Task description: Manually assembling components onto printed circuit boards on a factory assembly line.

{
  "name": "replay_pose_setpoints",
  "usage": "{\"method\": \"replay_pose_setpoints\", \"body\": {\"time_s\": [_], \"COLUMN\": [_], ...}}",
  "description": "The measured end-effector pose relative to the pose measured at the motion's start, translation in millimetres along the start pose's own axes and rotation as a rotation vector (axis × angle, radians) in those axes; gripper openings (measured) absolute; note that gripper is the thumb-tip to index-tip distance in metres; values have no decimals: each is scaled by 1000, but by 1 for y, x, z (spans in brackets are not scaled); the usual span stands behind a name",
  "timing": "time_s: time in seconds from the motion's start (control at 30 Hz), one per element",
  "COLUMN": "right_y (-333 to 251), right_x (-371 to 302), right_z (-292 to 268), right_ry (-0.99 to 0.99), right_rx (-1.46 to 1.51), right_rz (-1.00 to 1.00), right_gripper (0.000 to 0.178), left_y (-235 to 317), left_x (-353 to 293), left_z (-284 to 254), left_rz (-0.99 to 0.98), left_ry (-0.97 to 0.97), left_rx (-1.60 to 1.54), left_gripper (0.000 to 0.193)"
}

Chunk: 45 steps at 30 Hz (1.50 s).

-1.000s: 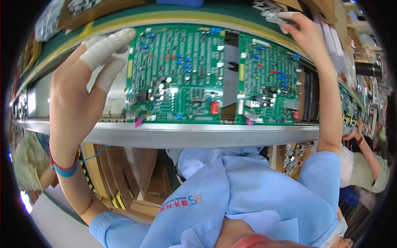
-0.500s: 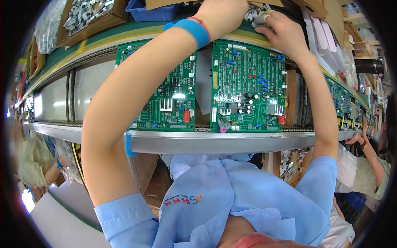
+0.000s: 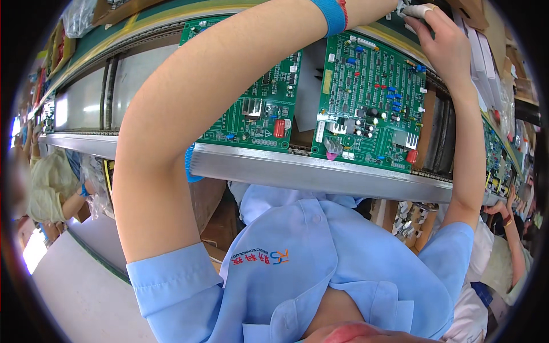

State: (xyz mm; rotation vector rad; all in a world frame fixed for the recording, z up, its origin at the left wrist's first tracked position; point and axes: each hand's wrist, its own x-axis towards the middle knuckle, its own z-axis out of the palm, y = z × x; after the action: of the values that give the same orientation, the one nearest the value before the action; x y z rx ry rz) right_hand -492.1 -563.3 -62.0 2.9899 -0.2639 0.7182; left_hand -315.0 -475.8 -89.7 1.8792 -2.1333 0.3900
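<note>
- On the conveyor, in full view: green printed circuit board (image 3: 372, 97), taken as landmark for all places below.
- Just beyond the far right corner of this board: right hand (image 3: 445, 43), with white finger cot (image 3: 421, 11) on a bent finger, near to the thumb.
- At the right fingertips: small silver-grey piece (image 3: 402, 9); too small to tell if pinched or only touched.
- Beyond the far edge of the board, cut by the top of the view: left hand (image 3: 374, 10), with fingers hidden; cannot tell if clenched, released or grasping.
- Left of the board, with a narrow gap between: second green circuit board (image 3: 266, 128), in large part hidden under the left forearm (image 3: 240, 51).
- Near the far left corner of the board, around the left wrist: blue wristband (image 3: 329, 14) and red cord bracelet (image 3: 343, 10).
- At the near left corner of the board, mounted on it: finned heat sink (image 3: 331, 146), with pink piece (image 3: 331, 156) below; at the near right corner, red block component (image 3: 412, 155).
- Along the near side of the board: silver metal rail (image 3: 320, 167).
- Well to the right of the board, past the right forearm (image 3: 466, 126): co-worker's hand (image 3: 496, 209).
</note>
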Motion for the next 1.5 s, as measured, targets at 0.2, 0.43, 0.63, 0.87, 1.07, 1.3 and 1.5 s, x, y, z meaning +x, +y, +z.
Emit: {"method": "replay_pose_setpoints", "body": {"time_s": [0.2,0.43,0.63,0.87,1.07,1.3,1.5], "right_y": [-34,-73,-107,-157,-177,-191,-185], "right_x": [5,29,48,111,143,147,145], "right_z": [-29,-40,-29,45,78,80,79], "right_ry": [83,183,121,-162,-277,-305,-331], "right_rx": [189,301,368,316,163,56,54], "right_rz": [40,-33,-6,-67,-101,-184,-212], "right_gripper": [12,11,13,16,17,15,16], "left_y": [-2,-6,-53,-69,-68,-64,-63], "left_x": [1,-23,-99,-200,-284,-314,-319], "left_z": [-3,-22,-115,-175,-162,-157,-144], "left_rz": [85,112,-108,-824,-857,-982,-926], "left_ry": [-55,64,86,-50,1,-157,-366], "left_rx": [-24,-187,-132,-488,-520,-605,-536], "left_gripper": [14,14,12,20,19,17,20]}}
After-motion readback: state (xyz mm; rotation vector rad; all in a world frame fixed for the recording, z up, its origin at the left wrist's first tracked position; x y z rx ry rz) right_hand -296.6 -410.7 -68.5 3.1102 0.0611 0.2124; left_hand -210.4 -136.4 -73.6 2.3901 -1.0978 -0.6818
